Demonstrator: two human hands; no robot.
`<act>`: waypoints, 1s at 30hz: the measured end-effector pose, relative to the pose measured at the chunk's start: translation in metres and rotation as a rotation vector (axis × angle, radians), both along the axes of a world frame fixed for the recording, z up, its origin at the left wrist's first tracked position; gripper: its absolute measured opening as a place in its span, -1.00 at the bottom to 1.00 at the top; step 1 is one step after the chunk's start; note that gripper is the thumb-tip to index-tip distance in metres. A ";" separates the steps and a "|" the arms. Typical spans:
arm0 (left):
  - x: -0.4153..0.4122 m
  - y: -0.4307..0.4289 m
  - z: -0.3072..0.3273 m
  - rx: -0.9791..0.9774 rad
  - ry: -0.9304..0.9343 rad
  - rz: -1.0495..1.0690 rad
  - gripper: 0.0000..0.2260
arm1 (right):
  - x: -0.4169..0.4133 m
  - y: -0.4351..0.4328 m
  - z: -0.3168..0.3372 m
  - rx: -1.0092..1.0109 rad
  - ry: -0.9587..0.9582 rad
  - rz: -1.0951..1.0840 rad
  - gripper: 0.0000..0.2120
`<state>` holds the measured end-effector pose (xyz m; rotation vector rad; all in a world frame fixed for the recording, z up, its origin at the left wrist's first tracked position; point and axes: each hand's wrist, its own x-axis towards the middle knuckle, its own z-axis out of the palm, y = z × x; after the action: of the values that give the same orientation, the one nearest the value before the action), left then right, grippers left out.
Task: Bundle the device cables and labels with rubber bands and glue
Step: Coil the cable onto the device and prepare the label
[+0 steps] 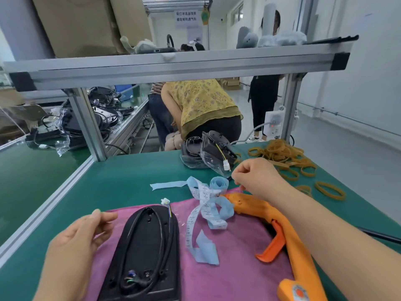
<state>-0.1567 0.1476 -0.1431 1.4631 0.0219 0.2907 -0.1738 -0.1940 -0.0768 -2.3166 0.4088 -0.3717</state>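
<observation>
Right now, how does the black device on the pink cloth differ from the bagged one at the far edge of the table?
The black device on the pink cloth is bare; the far device sits in a clear bag. The black device lies flat on the cloth; the far device stands tilted on the green mat. Both are black with a white connector on thin coloured wires.

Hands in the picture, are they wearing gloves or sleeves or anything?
No. The left hand and the right hand are both bare, with no gloves. No sleeves show on either arm, as far as they are in view. I can see no rings, watch or bracelet. The left thumbnail looks short.
</observation>
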 end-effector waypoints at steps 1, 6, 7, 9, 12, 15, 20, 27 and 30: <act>0.000 -0.001 -0.003 0.000 0.029 0.006 -0.68 | 0.000 0.001 -0.003 -0.011 0.006 0.008 -0.85; -0.006 -0.008 -0.010 0.074 0.098 -0.020 -0.71 | 0.005 0.020 -0.010 -0.122 0.018 0.145 -0.88; -0.007 -0.008 -0.010 0.091 0.110 -0.027 -0.73 | 0.006 0.026 -0.011 -0.149 0.021 0.188 -0.88; -0.010 -0.008 -0.011 0.141 0.119 -0.003 -0.77 | 0.008 0.039 -0.011 -0.233 0.032 0.274 -0.88; -0.015 -0.007 -0.006 0.220 0.078 0.080 -0.77 | 0.006 0.052 -0.008 -0.342 0.044 0.353 -0.83; -0.025 -0.011 0.011 0.306 -0.015 0.125 -0.78 | 0.003 0.055 -0.005 -0.476 0.094 0.443 -0.75; -0.040 -0.032 0.054 0.420 -0.208 0.044 -0.81 | 0.002 0.061 -0.009 -0.713 0.154 0.459 -0.71; -0.037 -0.073 0.077 0.489 -0.153 -0.150 -0.85 | -0.013 0.056 0.002 -0.057 -0.303 0.244 -0.81; -0.035 -0.095 0.079 0.525 -0.072 -0.338 -0.88 | -0.020 0.058 0.007 0.125 -0.346 0.242 -0.85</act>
<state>-0.1921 0.0528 -0.0644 1.9406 -0.3822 0.0701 -0.1936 -0.1357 -0.0702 -2.0966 -0.0190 -0.5953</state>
